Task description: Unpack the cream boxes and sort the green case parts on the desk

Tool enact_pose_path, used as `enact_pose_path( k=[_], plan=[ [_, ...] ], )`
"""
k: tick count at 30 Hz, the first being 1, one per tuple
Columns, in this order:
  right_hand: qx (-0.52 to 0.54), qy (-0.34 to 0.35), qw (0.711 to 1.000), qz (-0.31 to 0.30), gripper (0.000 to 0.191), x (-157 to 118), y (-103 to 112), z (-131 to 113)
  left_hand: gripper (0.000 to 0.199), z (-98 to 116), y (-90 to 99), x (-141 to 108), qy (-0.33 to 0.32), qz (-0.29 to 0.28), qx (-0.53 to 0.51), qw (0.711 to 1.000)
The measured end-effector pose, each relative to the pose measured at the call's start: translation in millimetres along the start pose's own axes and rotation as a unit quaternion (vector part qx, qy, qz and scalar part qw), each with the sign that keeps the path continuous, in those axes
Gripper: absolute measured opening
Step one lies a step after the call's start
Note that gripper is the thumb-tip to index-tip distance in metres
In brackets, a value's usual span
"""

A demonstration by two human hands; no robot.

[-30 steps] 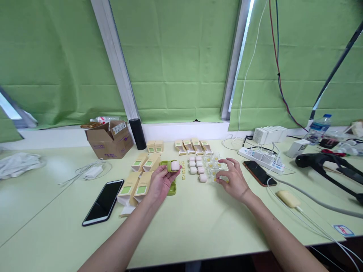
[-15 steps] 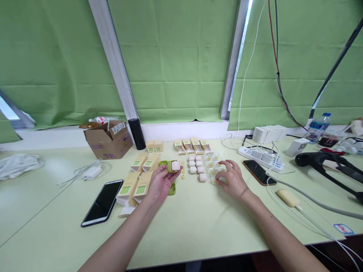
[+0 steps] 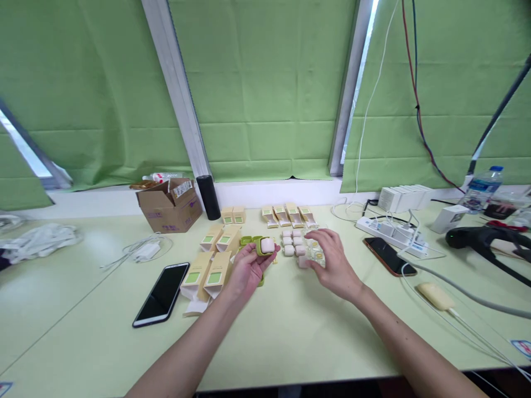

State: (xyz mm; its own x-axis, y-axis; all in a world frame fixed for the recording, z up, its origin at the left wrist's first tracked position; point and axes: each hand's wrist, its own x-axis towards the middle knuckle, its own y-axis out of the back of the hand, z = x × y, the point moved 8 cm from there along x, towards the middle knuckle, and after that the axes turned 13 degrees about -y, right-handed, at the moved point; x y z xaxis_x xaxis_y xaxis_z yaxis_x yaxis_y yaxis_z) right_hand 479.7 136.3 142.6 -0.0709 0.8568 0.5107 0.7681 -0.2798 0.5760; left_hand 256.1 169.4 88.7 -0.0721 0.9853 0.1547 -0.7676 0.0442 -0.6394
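My left hand (image 3: 249, 265) is closed round a small green case (image 3: 261, 252) with a rounded, pale pinkish-white piece (image 3: 267, 245) seated in it. My right hand (image 3: 336, 265) curves its thumb and fingers round a clear plastic piece (image 3: 316, 254) with yellow marks; the hand hides part of it. Just left of that hand stand several small whitish rounded cases (image 3: 289, 250) in rows. More green cases (image 3: 246, 240) lie on the table behind my left hand, one partly hidden under it.
Open cardboard packets (image 3: 197, 275) stand left of my left hand, beside a phone (image 3: 161, 294). More packets (image 3: 293, 214) line the back. A brown box (image 3: 170, 207) and black cylinder (image 3: 208, 197) stand back left. To the right lie another phone (image 3: 390, 256), a power strip (image 3: 392, 235) and cables.
The view has turned slightly left, so things sit further right. My right hand has moved left relative to the table, with clear plastic between its fingers. My left hand keeps the green case.
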Motion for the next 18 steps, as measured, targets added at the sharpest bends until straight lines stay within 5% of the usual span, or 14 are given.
enact_pose_path(
  k=[4,9,18],
  plan=[
    [0.165,-0.045,0.984,-0.049,0.056,3.7,-45.1,-24.5,0.017,-1.6,-3.4,-3.0,0.007,-0.018,0.002,1.000],
    [0.338,-0.105,0.934,-0.041,0.054,7.0,-89.0,-23.1,0.018,-1.3,-5.2,-4.4,0.008,-0.037,0.008,0.999],
    [0.431,-0.118,0.894,-0.041,0.044,4.9,-90.8,-15.2,0.016,-11.4,-17.3,-11.9,0.023,-0.086,0.036,0.995]
  ],
)
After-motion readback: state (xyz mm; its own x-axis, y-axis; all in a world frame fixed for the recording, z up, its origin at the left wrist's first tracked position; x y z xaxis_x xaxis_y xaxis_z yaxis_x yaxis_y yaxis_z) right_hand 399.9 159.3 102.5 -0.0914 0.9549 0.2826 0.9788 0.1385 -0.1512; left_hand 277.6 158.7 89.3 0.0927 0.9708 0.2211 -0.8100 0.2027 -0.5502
